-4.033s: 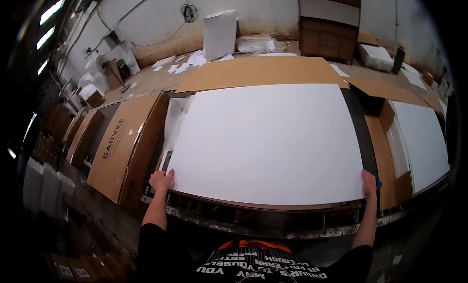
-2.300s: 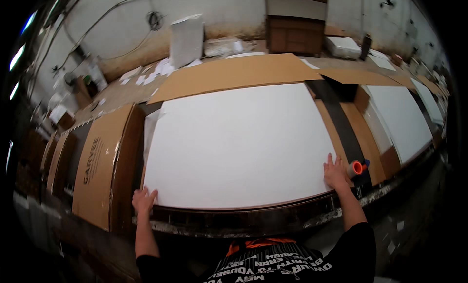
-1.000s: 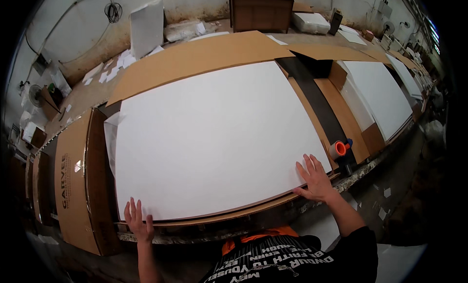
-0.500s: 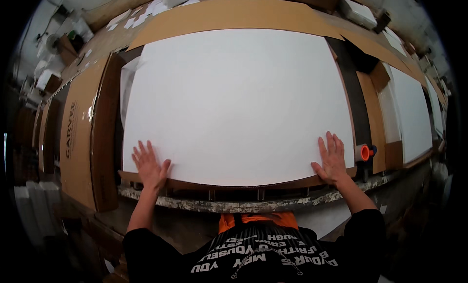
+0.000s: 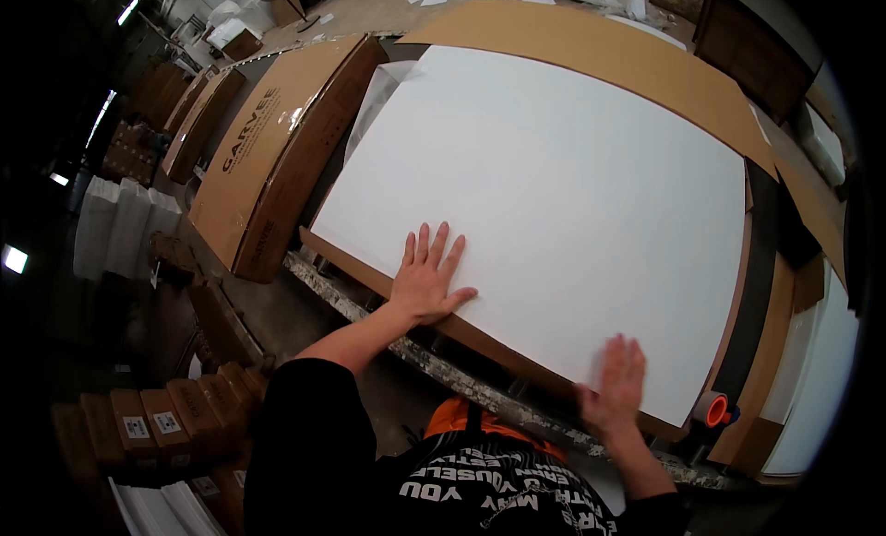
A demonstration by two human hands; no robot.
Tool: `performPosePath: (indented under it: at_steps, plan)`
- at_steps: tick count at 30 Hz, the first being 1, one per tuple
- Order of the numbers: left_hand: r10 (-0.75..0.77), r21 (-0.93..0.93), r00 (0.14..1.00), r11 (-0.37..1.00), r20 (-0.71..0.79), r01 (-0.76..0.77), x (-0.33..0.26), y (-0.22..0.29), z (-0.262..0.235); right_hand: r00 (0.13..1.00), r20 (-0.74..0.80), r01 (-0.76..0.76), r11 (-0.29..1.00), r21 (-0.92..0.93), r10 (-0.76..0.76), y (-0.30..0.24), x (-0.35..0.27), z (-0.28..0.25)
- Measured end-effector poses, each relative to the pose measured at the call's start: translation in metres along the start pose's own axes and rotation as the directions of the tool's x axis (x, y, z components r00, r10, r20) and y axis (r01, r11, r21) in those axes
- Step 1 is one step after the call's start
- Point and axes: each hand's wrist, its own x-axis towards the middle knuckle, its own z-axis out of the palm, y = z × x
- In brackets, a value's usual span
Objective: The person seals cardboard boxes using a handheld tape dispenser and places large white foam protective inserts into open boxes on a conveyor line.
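Note:
A large white flat sheet (image 5: 544, 195) lies in an opened cardboard box, whose wide brown flap (image 5: 591, 52) is folded out along the far side. My left hand (image 5: 426, 279) rests flat on the sheet by its near edge, with the fingers spread. Farther right, my right hand (image 5: 616, 388) is at the near edge with fingers stretched out; it is slightly blurred, and whether it touches the sheet I cannot tell. Neither hand holds anything. What lies under the sheet is hidden.
A tape dispenser (image 5: 712, 409) with an orange core sits by the box's near right corner. A closed carton (image 5: 286, 139) stands at the left, and another open box (image 5: 784, 388) at the right. Smaller cartons (image 5: 175, 421) are stacked at the lower left. The bench edge (image 5: 443, 375) is worn.
The view has turned to the left, bringing in the stacked cartons. My left hand has shifted right along the sheet's near edge, closer to my right hand. Both hands stay open.

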Motion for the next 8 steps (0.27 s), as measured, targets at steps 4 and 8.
performPosePath:
  at_steps: [4, 8]
  plan:
    - [0.016, -0.015, 1.000, 1.000, 0.006, -0.016, 0.004, -0.001, 0.009, 0.975, 0.222, -0.020, 0.998, 0.054, 0.007, -0.025, 0.022, 0.020]
    - [0.050, -0.037, 0.998, 0.998, -0.048, -0.052, 0.007, -0.002, 0.001, 0.959, 0.282, -0.047, 0.999, 0.027, 0.038, -0.029, 0.022, 0.024]
